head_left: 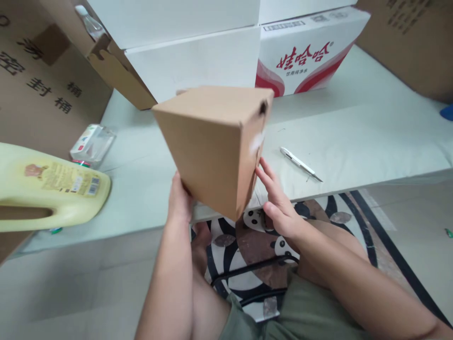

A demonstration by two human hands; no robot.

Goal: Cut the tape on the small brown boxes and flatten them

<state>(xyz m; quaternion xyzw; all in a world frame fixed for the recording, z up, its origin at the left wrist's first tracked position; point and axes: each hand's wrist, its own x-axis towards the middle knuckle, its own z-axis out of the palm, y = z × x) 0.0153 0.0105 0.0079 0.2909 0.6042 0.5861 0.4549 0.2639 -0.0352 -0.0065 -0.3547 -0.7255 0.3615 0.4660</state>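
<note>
I hold a small brown cardboard box (215, 141) tilted up off the pale mat (354, 137), one corner pointing down toward me. My left hand (180, 198) is pressed against the box's lower left face, fingers hidden behind it. My right hand (278, 203) rests flat against the box's right face, fingers stretched along the side where a piece of clear tape shows. A white pen-like cutter (300, 164) lies on the mat just right of my right hand.
A large yellow jug (53, 193) lies on its side at the left, with a clear plastic packet (92, 144) behind it. Stacked white cartons and a red-and-white printed carton (304, 56) stand at the back. Brown cartons (38, 89) close off the left. A panda-patterned rug (318, 217) lies under my knees.
</note>
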